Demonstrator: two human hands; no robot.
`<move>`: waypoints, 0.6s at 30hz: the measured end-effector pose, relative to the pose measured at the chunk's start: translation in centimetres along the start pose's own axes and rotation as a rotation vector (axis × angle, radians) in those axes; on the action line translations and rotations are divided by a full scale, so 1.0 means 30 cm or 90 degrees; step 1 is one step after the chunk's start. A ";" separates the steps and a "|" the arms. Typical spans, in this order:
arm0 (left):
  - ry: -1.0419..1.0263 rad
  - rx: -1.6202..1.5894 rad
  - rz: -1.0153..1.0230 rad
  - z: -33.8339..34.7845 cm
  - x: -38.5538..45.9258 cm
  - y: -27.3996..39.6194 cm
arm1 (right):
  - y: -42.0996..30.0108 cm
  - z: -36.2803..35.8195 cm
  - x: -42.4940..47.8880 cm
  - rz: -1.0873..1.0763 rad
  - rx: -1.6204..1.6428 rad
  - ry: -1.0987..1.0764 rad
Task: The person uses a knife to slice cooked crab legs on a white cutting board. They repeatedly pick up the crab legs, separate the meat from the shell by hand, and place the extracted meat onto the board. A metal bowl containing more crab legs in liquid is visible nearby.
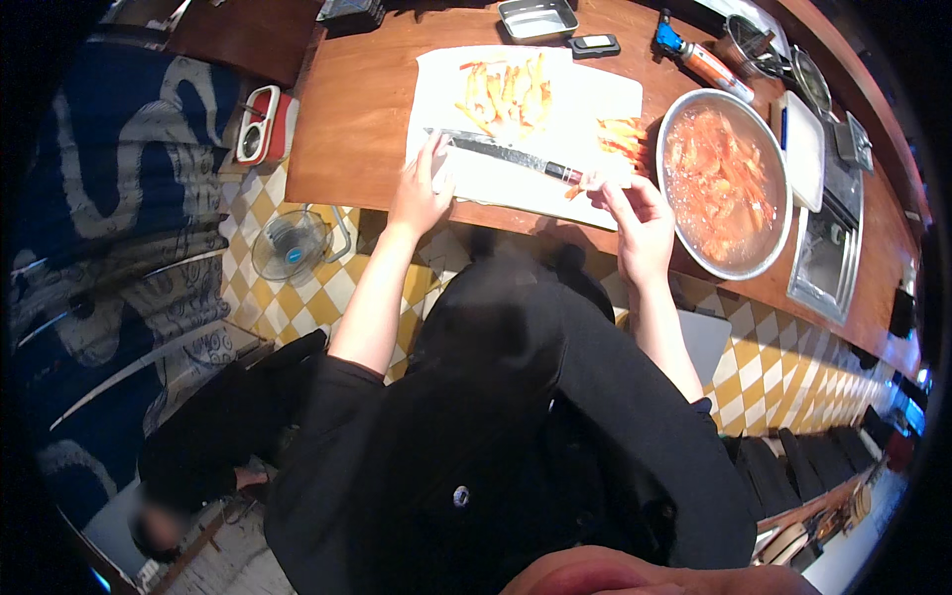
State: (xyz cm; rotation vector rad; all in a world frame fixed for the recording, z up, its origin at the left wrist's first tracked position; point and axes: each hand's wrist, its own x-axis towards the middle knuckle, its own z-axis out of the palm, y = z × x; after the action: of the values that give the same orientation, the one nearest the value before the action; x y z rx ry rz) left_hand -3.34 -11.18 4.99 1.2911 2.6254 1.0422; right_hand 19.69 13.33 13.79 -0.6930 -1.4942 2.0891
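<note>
A long-bladed knife (498,152) lies across the white cutting board (513,197), its handle towards the right. My left hand (422,197) is by the blade's tip at the board's left edge, fingers apart, and I see nothing held in it. Close to the knife handle, my right hand (639,223) pinches a small shrimp (584,184) between thumb and fingers; the fingers partly hide it. Orange-and-white shrimp (506,93) lie in a row at the back of the board. A smaller group of shrimp (623,141) rests at its right side.
Beside the board, a large metal bowl (662,193) holds many shrimp in liquid. Behind are a metal tray (537,21), a small black device (595,46) and a blow torch (703,59). A floor fan (291,244) stands left. Another person (216,424) is low at lower left.
</note>
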 end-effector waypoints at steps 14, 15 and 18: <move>0.191 -0.199 -0.390 0.121 -0.022 0.021 | 0.039 -0.113 0.058 0.118 0.018 -0.094; 0.147 -0.049 -0.328 0.117 -0.039 0.026 | 0.033 -0.113 0.057 0.117 0.014 -0.096; 0.060 0.170 -0.260 0.091 -0.060 0.109 | 0.016 -0.121 0.043 0.112 -0.003 -0.104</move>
State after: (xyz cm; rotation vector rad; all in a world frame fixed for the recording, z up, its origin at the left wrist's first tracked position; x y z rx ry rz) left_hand 0.95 -9.56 4.33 0.6913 2.9967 0.7248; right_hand 21.03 16.61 12.18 -0.6930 -1.5755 2.3239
